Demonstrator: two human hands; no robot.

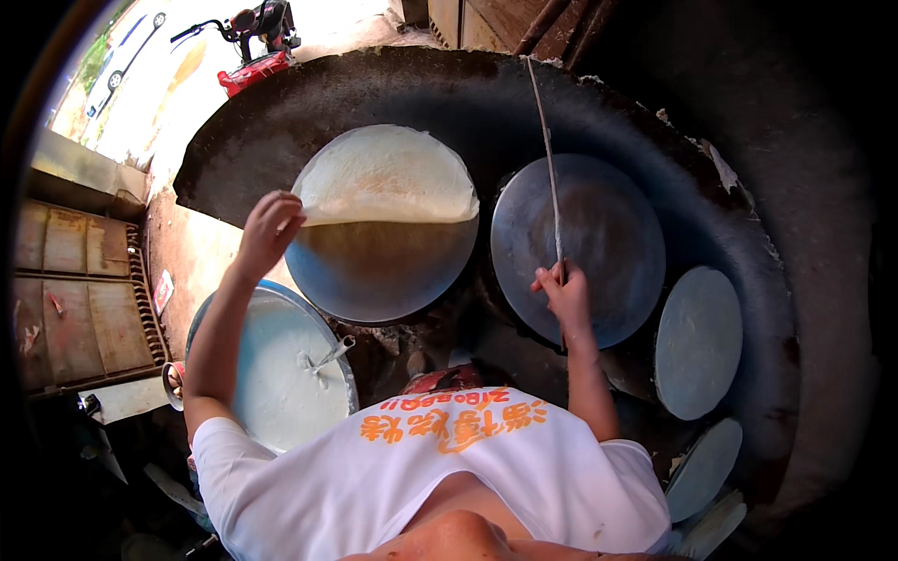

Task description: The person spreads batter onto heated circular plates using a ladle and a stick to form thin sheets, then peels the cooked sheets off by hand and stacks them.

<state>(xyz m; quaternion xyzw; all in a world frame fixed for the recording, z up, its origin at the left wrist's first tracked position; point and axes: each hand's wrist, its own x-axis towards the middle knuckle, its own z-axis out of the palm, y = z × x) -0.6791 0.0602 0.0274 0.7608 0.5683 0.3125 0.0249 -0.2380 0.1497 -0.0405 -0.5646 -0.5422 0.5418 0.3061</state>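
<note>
A thin, pale, round crepe (388, 173) covers the far part of the left round griddle (374, 271); its near edge runs nearly straight across and looks raised. My left hand (273, 224) pinches the crepe at the left end of that edge. The bare near part of the griddle shows brown and bluish grey. My right hand (567, 292) is closed around a long thin stick (550, 164), which extends away from me above the right griddle (603, 234). No crepe lies on this second griddle.
At my lower left stands a large basin (352, 379) of white batter, a ladle-like handle (342, 348) sticking out. More round griddles (699, 341) curve down my right side. A dark curved sheet (243, 140) walls the far side. Beyond it stands a red scooter (257, 65).
</note>
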